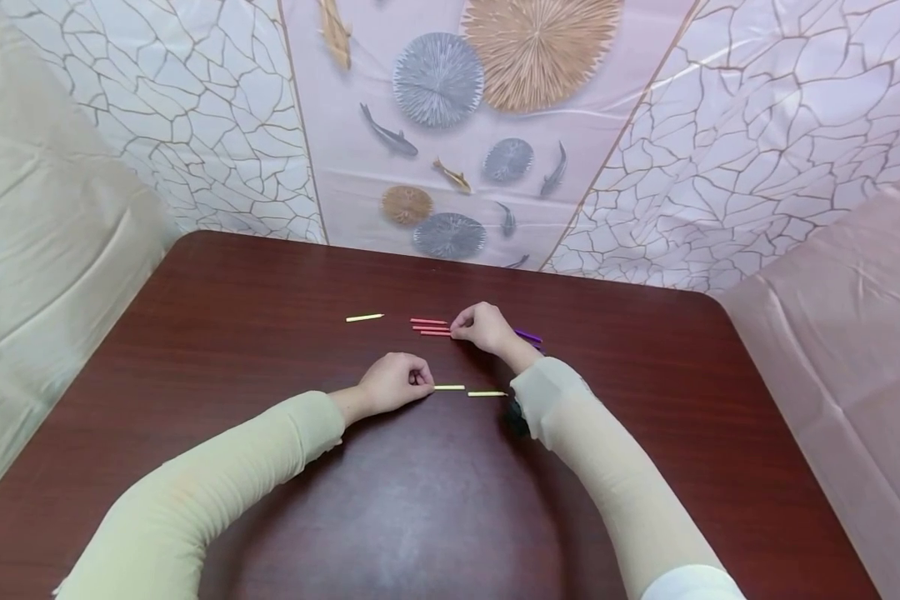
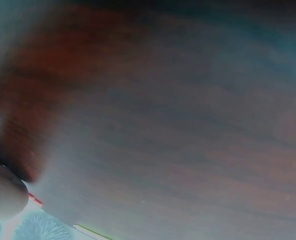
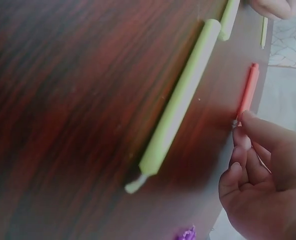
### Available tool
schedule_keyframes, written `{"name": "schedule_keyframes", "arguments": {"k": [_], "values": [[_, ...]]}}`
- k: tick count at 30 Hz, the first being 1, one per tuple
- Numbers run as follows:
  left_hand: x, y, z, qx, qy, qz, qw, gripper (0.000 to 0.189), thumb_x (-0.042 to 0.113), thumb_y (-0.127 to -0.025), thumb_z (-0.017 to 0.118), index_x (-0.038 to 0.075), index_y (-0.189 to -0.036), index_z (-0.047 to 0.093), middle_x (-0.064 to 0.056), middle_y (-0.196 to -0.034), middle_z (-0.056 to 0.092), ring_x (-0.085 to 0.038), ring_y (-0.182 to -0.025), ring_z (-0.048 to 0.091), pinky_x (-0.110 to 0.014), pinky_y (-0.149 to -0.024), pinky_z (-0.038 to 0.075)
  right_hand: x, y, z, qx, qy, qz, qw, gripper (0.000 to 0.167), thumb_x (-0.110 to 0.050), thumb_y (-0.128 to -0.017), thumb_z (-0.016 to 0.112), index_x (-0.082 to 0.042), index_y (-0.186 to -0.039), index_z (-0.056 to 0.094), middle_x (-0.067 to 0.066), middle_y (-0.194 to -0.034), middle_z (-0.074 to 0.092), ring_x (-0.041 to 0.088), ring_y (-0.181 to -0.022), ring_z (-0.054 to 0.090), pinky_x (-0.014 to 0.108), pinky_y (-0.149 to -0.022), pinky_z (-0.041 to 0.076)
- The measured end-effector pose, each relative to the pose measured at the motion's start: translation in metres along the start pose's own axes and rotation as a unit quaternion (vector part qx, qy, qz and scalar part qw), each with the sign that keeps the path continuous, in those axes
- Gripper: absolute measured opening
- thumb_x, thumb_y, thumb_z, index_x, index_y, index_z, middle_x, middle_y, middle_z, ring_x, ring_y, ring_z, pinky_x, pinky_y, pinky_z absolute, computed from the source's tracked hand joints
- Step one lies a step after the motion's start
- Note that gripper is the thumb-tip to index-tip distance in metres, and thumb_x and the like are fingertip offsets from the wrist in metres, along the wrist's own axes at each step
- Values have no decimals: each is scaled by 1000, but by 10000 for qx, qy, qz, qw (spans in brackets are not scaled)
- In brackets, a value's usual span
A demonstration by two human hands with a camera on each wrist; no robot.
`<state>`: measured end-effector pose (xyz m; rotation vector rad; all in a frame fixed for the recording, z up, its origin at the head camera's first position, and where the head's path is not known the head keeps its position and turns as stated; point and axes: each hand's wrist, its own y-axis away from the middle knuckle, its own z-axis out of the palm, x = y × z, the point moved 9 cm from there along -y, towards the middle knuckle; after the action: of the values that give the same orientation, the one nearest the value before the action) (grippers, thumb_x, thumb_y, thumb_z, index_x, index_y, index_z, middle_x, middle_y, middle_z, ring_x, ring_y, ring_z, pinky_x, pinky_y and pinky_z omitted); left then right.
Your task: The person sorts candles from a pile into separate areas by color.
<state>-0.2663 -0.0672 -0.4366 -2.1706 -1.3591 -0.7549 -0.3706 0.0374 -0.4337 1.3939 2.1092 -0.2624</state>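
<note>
My left hand point(image 1: 392, 385) pinches the left end of a thin yellow candle point(image 1: 450, 387) on the table. In line with it, just to the right, lies a second yellow candle point(image 1: 487, 394); its pale wick shows up close in the right wrist view. Farther back, my right hand point(image 1: 487, 327) pinches the wick end of a red candle point(image 3: 248, 90) between thumb and fingertip. Two more red candles point(image 1: 429, 322) lie beside that one, roughly parallel. In the left wrist view only a blurred part of my left hand point(image 2: 6, 196) appears at the edge.
Another yellow candle point(image 1: 364, 317) lies toward the back left. Purple candles point(image 1: 528, 337) lie behind my right wrist, which partly hides them. Under everything is a dark reddish-brown table point(image 1: 285, 283), with a patterned cloth point(image 1: 356, 200) hanging along its far edge.
</note>
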Motion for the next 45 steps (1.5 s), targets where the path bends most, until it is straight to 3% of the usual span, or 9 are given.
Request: {"name": "schedule_keyframes", "arguments": {"k": [7,13,22,30,37,45], "values": [[-2,0,2,-30,7,-80,10000,5,15,-79,68,15,-74,68,7,-68,62,0,-64,52,-18,-65,43,4,8,-11,144,-321,-44,9994,15,-18,-83,69,-6,-92,74,9,-92,72,15,-81,56,22,-71,42],[-7,1,4,-47,36,-160,9999,5,15,-78,69,15,-73,68,7,-67,62,0,-63,51,-18,-64,43,9,27,-19,111,-798,-217,9965,16,-15,-82,69,-4,-94,72,9,-88,72,12,-80,57,22,-71,43],[-8,5,2,-37,79,-217,9997,6,15,-78,70,15,-73,68,6,-68,63,-1,-63,52,-19,-65,44,29,66,-7,-443,-861,-357,9947,18,-15,-80,72,-2,-93,71,6,-83,72,4,-70,54,21,-67,44],[-8,3,1,-10,104,-254,9996,5,14,-79,69,14,-74,68,5,-69,64,-2,-63,53,-20,-65,44,42,87,4,-839,-1422,-437,9853,22,-8,-76,75,4,-94,69,11,-78,69,3,-65,56,17,-62,45],[-5,0,3,-60,107,-257,9996,5,15,-79,69,14,-75,68,4,-69,64,-2,-64,53,-20,-65,44,41,92,4,-698,-1120,-623,9893,15,-3,-73,75,3,-86,69,0,-68,63,2,-59,50,17,-57,42],[1,0,2,85,95,-113,9999,5,14,-79,69,14,-74,68,4,-70,63,-3,-65,53,-19,-65,43,35,98,-2,-438,-588,-839,9938,6,-5,-74,74,-1,-78,71,0,-64,62,1,-59,49,17,-58,42]]}}
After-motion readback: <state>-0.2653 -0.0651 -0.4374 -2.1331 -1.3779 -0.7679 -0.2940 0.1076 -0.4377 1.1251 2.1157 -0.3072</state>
